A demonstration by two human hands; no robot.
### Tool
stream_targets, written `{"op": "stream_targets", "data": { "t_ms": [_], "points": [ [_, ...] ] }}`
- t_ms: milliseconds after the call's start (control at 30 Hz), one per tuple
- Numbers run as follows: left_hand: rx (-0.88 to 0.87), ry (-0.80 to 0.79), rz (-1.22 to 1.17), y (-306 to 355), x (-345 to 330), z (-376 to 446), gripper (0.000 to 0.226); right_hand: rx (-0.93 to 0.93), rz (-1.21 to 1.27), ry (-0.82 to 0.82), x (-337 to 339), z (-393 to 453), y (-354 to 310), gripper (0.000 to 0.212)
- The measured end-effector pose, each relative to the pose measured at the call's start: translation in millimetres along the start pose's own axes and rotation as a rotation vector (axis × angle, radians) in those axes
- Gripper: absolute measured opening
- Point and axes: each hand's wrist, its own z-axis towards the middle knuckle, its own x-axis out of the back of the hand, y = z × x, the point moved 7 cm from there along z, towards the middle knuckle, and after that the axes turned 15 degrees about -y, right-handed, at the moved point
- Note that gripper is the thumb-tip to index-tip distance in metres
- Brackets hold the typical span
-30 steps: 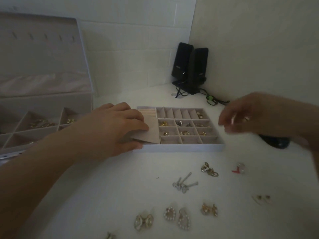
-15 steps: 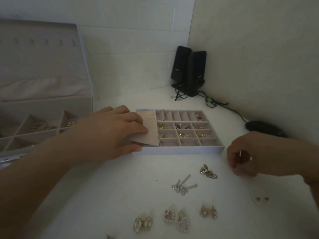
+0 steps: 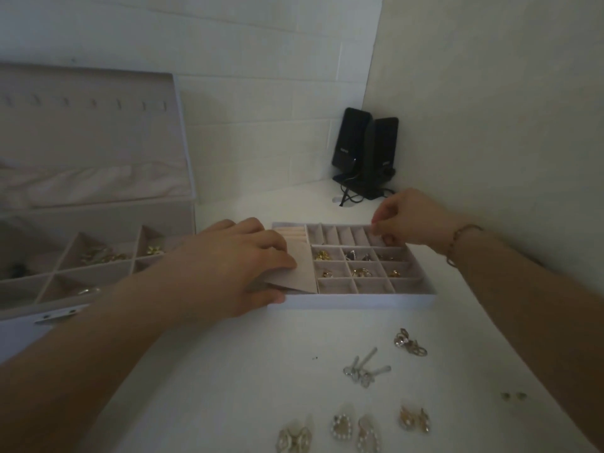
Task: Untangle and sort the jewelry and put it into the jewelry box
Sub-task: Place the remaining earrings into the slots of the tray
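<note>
The left hand (image 3: 235, 266) lies flat over the left end of the divided tray (image 3: 356, 300), fingers straight and pressing on a loose beige flap (image 3: 295, 273) that sits tilted across the ring-roll section. The right hand (image 3: 408, 220) hangs over the tray's far right corner with its fingers curled together, fingertips down at the last of the narrow slots in the far row; whether anything is pinched between them I cannot tell, it is too dim and small. A thin bracelet (image 3: 457, 243) circles that wrist. Several of the square cells in the tray's middle rows hold small gold and silver pieces, while the near row looks bare. To the left stands the big jewelry box (image 3: 98, 217), lid upright, with gold items in its far compartments. On the white table (image 3: 212, 387) nearer to us, loose pieces are spread out, well apart from the tray: a gold cluster (image 3: 410, 342) on the right, silver drop earrings (image 3: 362, 371) just left of it, tiny studs (image 3: 513, 396) further right, and along the near edge a bow-shaped pair (image 3: 294, 438), pearl heart earrings (image 3: 354, 431) and a gold pair (image 3: 414, 419). Two black speakers (image 3: 364, 152) stand in the far corner.
</note>
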Motion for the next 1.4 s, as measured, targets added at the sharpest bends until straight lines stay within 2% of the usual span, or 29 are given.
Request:
{"op": "stream_targets", "data": {
  "t_ms": [100,167,333,500,667,833,1033,1267,1400],
  "points": [
    [-0.005,0.0,-0.008,0,0,0,0.049,-0.067,-0.167,0.037,-2,7,0,0.013],
    [-0.006,-0.001,-0.019,0,0,1,0.05,-0.072,-0.172,0.047,-2,7,1,0.013],
    [-0.006,0.009,0.001,0,0,0,0.049,0.028,-0.18,0.054,-3,3,0,0.011],
    [-0.01,0.006,-0.003,-1,-1,1,0.048,0.1,-0.291,0.029,-7,-3,1,0.013],
    [-0.003,0.006,-0.01,0,0,1,0.05,0.167,-0.289,0.12,0,-6,1,0.024],
    [0.004,-0.003,-0.007,-1,-1,1,0.05,0.232,-0.435,0.033,-14,-10,1,0.032],
    [0.0,-0.012,-0.014,-1,-2,1,0.051,0.274,-0.447,0.049,-13,-23,-2,0.023],
    [0.0,-0.012,-0.012,-1,-1,2,0.051,0.291,-0.426,0.112,-6,-23,4,0.026],
    [0.001,-0.008,-0.013,-1,-1,1,0.051,0.338,-0.432,0.051,-14,-21,1,0.03]
  ]
}}
